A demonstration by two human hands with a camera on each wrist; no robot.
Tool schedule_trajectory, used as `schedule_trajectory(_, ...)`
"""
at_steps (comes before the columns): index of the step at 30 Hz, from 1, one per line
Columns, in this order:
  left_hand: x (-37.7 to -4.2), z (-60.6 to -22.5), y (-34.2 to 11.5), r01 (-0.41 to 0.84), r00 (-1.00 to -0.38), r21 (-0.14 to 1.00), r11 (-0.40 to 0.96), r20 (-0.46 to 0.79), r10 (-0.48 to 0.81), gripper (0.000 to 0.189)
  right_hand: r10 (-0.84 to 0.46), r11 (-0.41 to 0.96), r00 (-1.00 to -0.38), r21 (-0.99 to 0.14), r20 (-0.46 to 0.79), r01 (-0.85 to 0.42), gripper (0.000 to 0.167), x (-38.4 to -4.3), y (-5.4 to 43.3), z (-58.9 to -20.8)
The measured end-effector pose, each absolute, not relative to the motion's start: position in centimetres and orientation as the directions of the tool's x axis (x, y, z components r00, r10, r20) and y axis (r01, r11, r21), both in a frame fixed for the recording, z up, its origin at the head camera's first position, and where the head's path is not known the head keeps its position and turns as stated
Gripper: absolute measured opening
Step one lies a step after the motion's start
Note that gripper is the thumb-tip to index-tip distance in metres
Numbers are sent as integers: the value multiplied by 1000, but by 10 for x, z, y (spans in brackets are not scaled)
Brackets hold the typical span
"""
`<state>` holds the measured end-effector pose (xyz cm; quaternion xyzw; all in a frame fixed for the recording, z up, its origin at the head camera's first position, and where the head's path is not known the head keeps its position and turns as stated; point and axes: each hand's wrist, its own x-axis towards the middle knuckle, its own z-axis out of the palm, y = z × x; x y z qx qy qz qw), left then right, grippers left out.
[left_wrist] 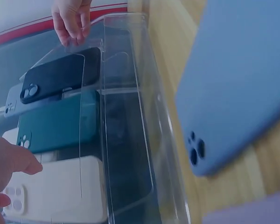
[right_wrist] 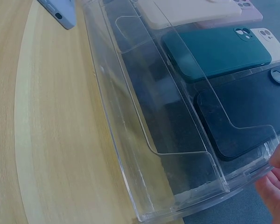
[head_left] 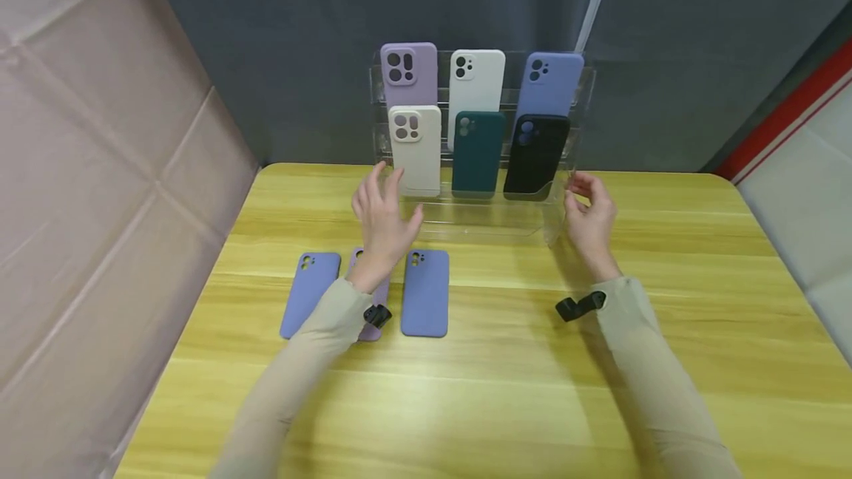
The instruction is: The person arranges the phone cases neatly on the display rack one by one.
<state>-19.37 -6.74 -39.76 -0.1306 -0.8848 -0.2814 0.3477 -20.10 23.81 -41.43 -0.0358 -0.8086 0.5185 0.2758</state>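
Observation:
A clear acrylic display stand [head_left: 479, 230] holds phone cases in tiers. Its upper row has a lilac case [head_left: 427, 91], a white case [head_left: 486, 91] and a periwinkle case [head_left: 555, 98]. Below them lean a cream case [head_left: 421, 161], a teal case [head_left: 479, 157] and a black case [head_left: 538, 165]. My left hand [head_left: 384, 226], fingers spread, is at the stand's left side, near the cream case; whether it touches the stand is unclear. With thumb and fingers, my right hand [head_left: 591, 219] pinches the stand's right side edge, beside the black case.
On the wooden table [head_left: 506, 390], in front of the stand, lie two periwinkle cases, a left one [head_left: 311, 294] and a right one [head_left: 426, 294]. Between them a lilac case [head_left: 381, 298] is partly hidden under my left wrist. A grey curtain [head_left: 299, 58] hangs behind.

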Motion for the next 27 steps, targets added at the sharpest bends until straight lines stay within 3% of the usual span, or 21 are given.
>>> schedule_trajectory(7, -183, -407, -100, 377, -752, 406, 833, 659, 19, 61, 360, 468, -838, -856, 410, -218, 26, -200, 238, -414)
schedule_trajectory(16, -168, -416, -140, 282, -830, 434, 856, 557, -9, 63, 356, 477, -829, -847, 431, -236, 25, -200, 237, -414)
schedule_trajectory(27, -160, -435, -180, 3, -965, 464, 886, 234, -119, 77, 349, 484, -830, -842, 436, -239, 25, -200, 237, -414)
